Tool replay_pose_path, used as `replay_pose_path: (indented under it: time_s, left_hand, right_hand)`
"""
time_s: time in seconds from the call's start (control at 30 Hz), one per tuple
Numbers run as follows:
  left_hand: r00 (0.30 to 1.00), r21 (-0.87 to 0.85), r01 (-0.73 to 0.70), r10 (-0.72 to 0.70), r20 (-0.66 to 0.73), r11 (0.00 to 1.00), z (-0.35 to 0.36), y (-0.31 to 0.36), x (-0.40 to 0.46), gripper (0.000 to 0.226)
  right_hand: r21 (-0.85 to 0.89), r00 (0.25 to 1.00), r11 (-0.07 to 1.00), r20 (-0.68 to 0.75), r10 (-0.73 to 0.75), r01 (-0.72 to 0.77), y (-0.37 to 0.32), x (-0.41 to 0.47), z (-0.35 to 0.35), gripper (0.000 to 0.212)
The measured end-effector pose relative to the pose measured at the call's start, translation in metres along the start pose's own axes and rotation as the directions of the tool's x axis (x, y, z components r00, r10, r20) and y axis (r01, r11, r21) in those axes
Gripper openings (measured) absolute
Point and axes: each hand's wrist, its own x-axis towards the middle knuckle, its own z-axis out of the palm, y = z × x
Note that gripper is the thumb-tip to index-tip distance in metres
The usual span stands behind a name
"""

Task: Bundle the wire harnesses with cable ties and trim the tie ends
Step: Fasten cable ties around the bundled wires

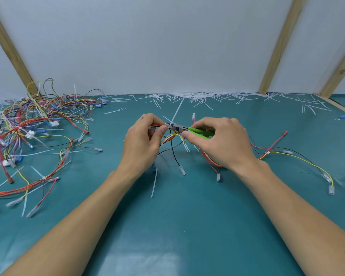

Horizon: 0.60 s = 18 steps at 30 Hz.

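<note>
My left hand [142,141] pinches a wire harness [172,145] of red, yellow and black wires above the middle of the green mat. A white cable tie tail [177,110] sticks up and away from the bundle. My right hand [219,140] grips green-handled cutters [191,130], their steel jaws set against the base of that tail beside my left thumb. The harness trails right across the mat to clear-capped terminals [331,189]. A loose cable tie [154,182] lies under my left wrist.
A tangled pile of bundled harnesses [28,124] covers the left of the mat. Several trimmed white tie ends [199,97] lie along the back wall. Wooden struts [281,44] lean against the white wall. The mat's wooden edge [343,109] runs at the far right.
</note>
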Motion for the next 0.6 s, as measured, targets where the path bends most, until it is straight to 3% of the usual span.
replay_pose_path:
  time_s: [0.6]
  left_hand:
    - [1.000,0.009,-0.017,0.017,0.014,1.000,0.0014,-0.0002,-0.0018,0.006]
  right_hand:
    - [-0.116,0.996,0.993,0.085,0.034,-0.024,0.0004,-0.0005,-0.0003,0.053]
